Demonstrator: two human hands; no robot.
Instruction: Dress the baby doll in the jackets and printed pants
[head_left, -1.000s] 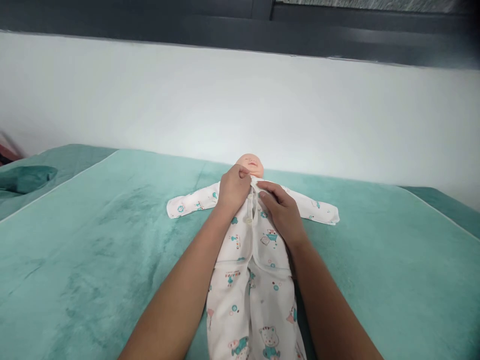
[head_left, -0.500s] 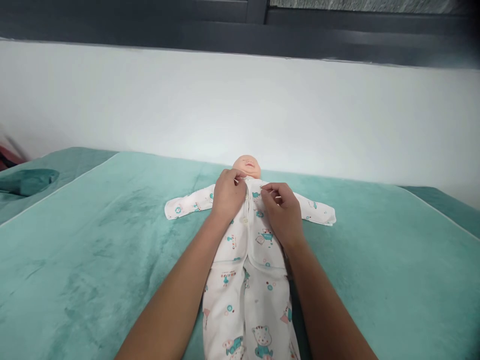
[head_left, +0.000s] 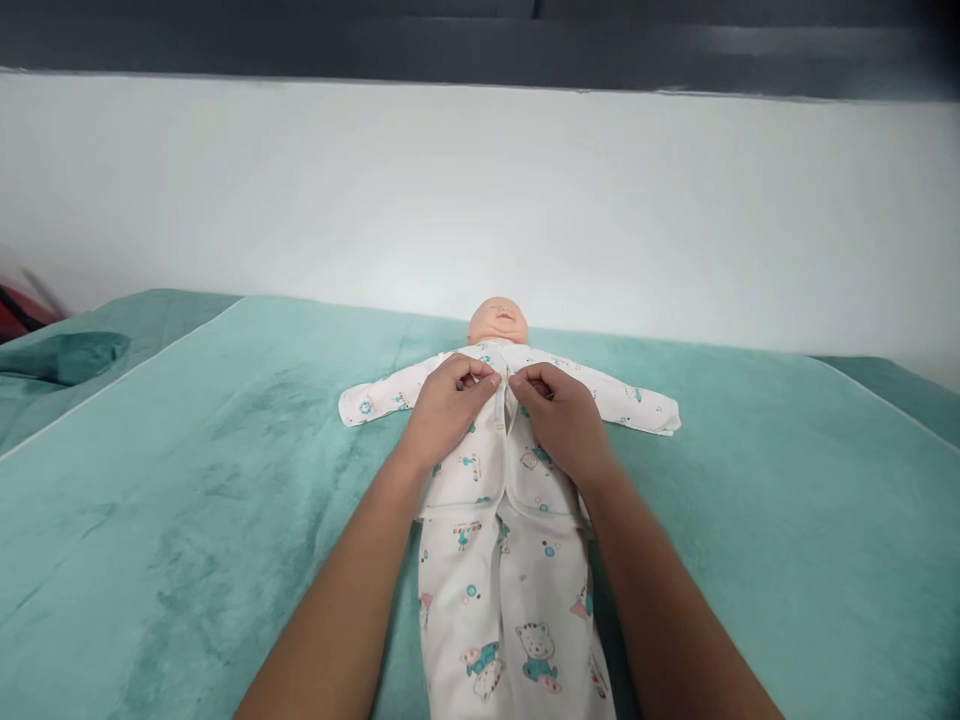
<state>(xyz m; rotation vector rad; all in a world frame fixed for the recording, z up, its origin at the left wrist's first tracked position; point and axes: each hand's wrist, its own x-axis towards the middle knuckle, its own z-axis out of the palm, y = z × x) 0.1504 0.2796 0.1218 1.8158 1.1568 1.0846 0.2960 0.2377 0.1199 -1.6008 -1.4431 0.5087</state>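
Observation:
A baby doll (head_left: 499, 321) lies on its back, head toward the wall, sleeves spread to both sides. It wears a white baby jacket (head_left: 465, 470) with teal and pink animal prints, over matching trousers (head_left: 517, 610). At the chest, my left hand (head_left: 454, 395) pinches the front edge of the jacket on its left side. Facing it, my right hand (head_left: 559, 405) pinches the opposite front edge, the fingertips of both hands almost meeting. Below them the jacket front parts slightly, and a small pale button shows there. What lies between the fingertips is too small to make out.
A teal plush cover (head_left: 225, 520) with pale piping spreads under the doll. Behind it rises a white wall (head_left: 480, 200) with a dark window frame (head_left: 300, 45) above. Folded teal fabric (head_left: 67, 355) and a red item (head_left: 15, 315) are at the far left.
My left hand has come down from the collar to the upper chest. My right hand has moved in toward the middle, closing on the jacket edge. The view has tilted down slightly.

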